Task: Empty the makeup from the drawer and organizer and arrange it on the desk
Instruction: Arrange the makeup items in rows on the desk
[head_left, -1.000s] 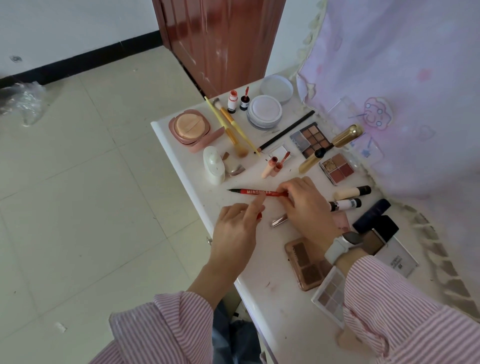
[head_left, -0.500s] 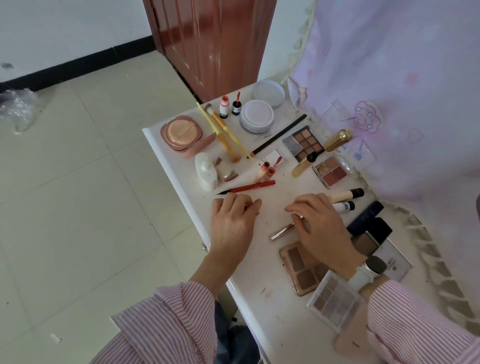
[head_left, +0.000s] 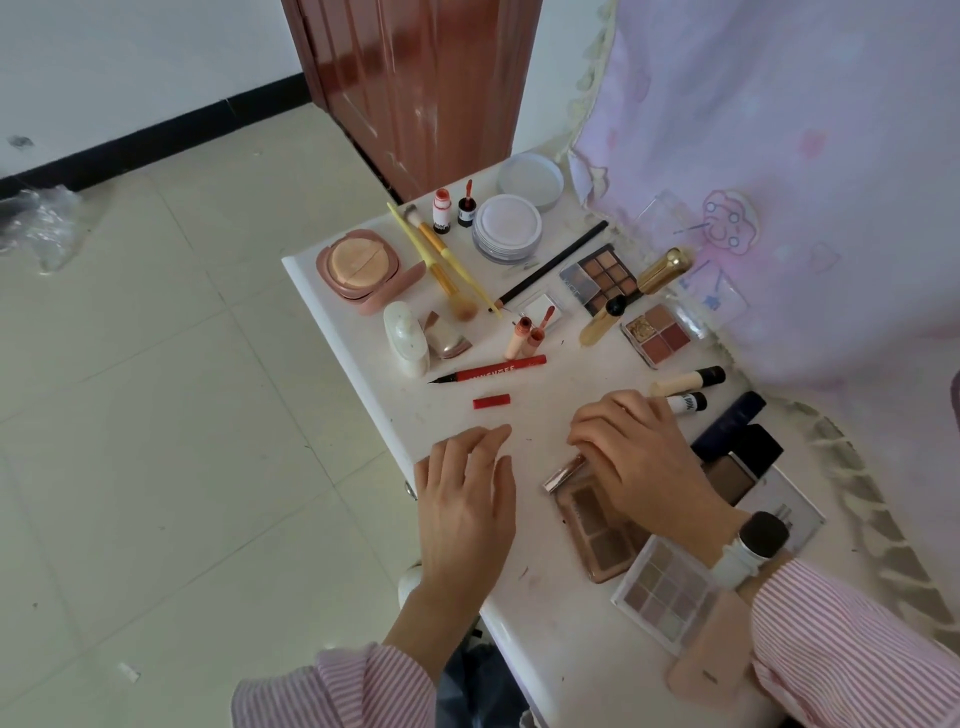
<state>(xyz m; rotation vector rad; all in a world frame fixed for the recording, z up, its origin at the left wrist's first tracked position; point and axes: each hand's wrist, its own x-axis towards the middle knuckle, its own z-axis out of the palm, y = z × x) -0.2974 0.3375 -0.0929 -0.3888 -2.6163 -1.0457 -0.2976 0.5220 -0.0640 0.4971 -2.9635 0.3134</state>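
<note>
Red eyeliner pen (head_left: 487, 369): white lettering, approx "MINSHZEE" (partly blurred). Other labels too small to read.

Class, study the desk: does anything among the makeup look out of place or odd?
Yes. The red eyeliner pen lies uncapped, its black tip bare, and its small red cap lies apart just below it. Everything else looks laid out in order.

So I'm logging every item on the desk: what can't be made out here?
Head view only:
- Rose-gold tube: mostly under the right hand; whether it is gripped is unclear.
- Brown palette: partly covered by that hand.
- White tube: label too small.
- Pink case: partly covered by the sleeve.
- Drawer and organizer: not visible.
</note>
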